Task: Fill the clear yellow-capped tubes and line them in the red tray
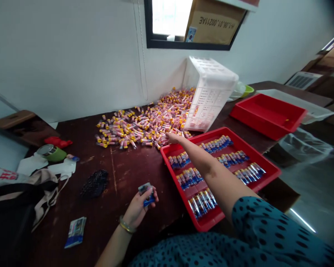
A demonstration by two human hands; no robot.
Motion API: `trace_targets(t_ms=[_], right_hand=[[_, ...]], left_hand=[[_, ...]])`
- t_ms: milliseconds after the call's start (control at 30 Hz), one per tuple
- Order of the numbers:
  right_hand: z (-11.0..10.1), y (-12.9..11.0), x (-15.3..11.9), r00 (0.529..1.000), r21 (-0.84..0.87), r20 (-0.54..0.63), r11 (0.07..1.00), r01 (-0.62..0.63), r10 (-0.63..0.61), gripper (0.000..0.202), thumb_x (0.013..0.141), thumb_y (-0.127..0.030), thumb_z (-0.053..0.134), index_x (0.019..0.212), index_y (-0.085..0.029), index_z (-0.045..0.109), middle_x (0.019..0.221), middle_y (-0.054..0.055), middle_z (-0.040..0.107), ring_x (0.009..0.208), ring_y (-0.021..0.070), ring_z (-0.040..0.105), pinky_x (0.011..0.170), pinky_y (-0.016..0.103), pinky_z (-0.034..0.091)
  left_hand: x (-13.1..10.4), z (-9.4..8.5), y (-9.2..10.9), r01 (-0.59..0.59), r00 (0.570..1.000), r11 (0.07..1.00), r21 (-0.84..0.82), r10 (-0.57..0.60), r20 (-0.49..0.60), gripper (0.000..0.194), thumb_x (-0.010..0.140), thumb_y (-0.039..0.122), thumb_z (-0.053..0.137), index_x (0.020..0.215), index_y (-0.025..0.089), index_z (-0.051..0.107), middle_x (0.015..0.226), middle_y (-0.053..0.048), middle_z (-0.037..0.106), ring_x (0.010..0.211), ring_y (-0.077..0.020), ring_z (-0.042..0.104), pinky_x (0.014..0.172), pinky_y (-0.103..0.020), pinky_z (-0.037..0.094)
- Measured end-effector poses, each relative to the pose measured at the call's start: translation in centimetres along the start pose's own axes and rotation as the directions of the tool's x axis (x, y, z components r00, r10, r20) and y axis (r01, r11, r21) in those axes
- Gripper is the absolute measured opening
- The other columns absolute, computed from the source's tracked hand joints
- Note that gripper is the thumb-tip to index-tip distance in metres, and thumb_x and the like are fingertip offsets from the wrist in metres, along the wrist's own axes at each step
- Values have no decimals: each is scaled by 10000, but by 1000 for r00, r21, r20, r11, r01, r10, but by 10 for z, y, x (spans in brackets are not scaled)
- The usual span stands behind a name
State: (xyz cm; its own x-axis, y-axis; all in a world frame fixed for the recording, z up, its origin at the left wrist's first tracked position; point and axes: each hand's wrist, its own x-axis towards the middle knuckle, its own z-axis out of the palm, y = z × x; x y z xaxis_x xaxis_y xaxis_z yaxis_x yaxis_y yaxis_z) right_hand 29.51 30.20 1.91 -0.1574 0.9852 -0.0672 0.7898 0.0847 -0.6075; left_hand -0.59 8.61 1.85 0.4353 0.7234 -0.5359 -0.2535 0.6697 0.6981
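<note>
My left hand (141, 205), with a bangle at its wrist, is closed round a small blue-and-silver printed packet (146, 194) above the dark table. My right hand (174, 138) reaches across the red tray to the near edge of a heap of small clear tubes (139, 124) with yellow caps and pinkish contents. Its fingers are small and blurred, so their grip is unclear. Beneath my right arm, the red tray (180, 196) holds rows of capped tubes in blue printed wrappers (202, 203). A similar stack of blue packets (75, 231) lies at the lower left.
A white perforated crate (211, 89) stands tilted against the heap. To its right are another red tray (269, 113) and a white tray (297, 104). At left lie a bag (13, 218), a green-rimmed round container (51, 152) and a dark scrunched cloth (94, 183).
</note>
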Motion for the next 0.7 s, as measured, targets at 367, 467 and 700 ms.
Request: trace_targets(t_ms=[367,467,700], right_hand=[[82,-89,-143,976,702,150,712,8,-160,369,725,-429,742,891,-163,548,693,-74,465,563,58,433,529,189,393],[91,-89,-176,996,727,65,687,-8,-57,344,694,-395,759,777,-167,516,664,-78,422,573,59,402,551,196,359],[74,-84,-215,999,663,37,748,1,-34,211,773,-350,679,807,-166,583,665,-53,483,578,81,425,569,218,352]], left_hand=[[-8,-27,-9,-176,964,982,75,187,-190,308,650,306,854,812,111,678,668,-28,674,580,-135,649,431,-174,428],[-7,-22,-13,-198,960,978,59,206,-191,325,597,267,874,818,124,684,693,-11,679,591,-121,643,489,-191,477],[-9,2,-26,-234,967,967,99,242,-76,316,653,328,839,824,109,687,685,-30,675,598,-158,660,453,-215,463]])
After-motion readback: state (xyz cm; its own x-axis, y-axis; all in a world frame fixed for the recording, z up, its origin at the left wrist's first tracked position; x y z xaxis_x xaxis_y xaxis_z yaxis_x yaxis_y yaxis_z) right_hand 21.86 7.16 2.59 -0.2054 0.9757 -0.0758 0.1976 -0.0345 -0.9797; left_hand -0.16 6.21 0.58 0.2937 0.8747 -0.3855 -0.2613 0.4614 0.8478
